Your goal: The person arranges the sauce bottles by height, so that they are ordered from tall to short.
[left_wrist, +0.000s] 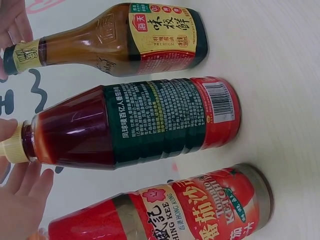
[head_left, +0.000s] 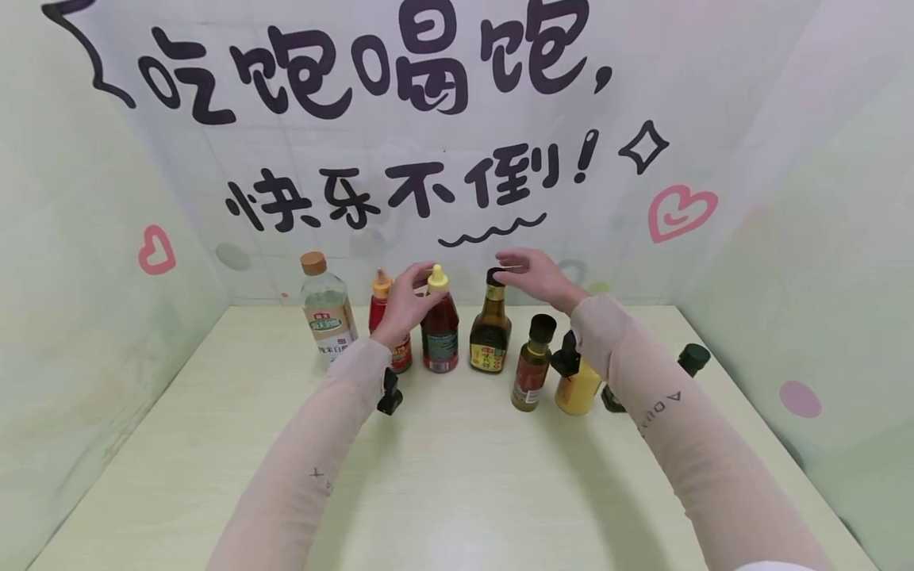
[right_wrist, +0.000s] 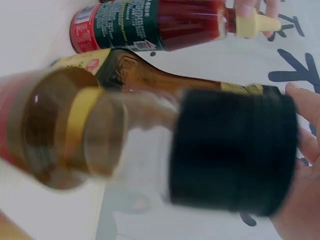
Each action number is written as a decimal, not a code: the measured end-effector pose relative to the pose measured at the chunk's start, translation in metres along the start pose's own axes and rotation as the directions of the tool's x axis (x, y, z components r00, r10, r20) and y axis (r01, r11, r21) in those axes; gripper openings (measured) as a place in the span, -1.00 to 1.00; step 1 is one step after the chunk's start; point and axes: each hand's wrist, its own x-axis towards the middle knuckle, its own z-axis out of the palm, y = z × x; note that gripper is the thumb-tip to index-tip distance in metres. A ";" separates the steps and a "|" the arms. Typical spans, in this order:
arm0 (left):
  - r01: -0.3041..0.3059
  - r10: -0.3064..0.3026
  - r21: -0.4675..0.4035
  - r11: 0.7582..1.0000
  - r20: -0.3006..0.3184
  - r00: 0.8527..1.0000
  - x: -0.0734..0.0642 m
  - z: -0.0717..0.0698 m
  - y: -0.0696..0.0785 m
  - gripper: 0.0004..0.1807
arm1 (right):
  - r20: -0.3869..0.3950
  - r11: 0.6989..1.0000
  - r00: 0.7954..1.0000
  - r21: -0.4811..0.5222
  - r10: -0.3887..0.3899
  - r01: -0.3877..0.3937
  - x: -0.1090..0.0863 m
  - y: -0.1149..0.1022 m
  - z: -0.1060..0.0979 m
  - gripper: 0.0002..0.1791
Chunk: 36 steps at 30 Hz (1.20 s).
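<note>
My left hand (head_left: 410, 305) grips the pale yellow cap of a dark red ketchup bottle (head_left: 439, 333), thumb and fingers around it. The bottle stands upright with its back label showing in the left wrist view. Beside it stands a brown soy sauce bottle (head_left: 490, 329) with a black cap and yellow label. My right hand (head_left: 537, 276) is at that cap, thumb right beside it and fairly straight fingers reaching behind. In the right wrist view, a blurred small bottle with a black cap (right_wrist: 232, 150) covers part of the soy sauce bottle and hand.
Left of the hands stand another ketchup bottle (left_wrist: 200, 210) and a clear vinegar bottle (head_left: 328, 313). Right of them stand the small black-capped bottle (head_left: 531, 369), a yellow container (head_left: 577, 390) and a green-capped bottle (head_left: 693, 358), partly behind my forearm. A printed wall (head_left: 607, 198) backs the table (head_left: 457, 476).
</note>
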 end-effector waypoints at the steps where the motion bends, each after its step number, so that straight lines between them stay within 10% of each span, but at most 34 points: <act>1: -0.008 0.008 0.000 1.000 -0.006 1.000 0.000 0.000 0.000 -0.48 | 0.000 1.000 1.000 0.005 -0.005 0.005 -0.002 0.000 -0.003 -0.46; 21: -0.075 0.077 0.028 0.997 -0.066 0.995 -0.026 0.003 0.017 -0.33 | -0.044 0.995 0.996 -0.068 -0.073 0.070 -0.053 0.012 -0.044 -0.48; 36: -0.224 0.228 -0.051 0.973 0.113 0.967 -0.051 0.049 0.040 -0.29 | -0.057 0.993 0.995 -0.094 -0.082 0.077 -0.094 0.043 -0.053 -0.46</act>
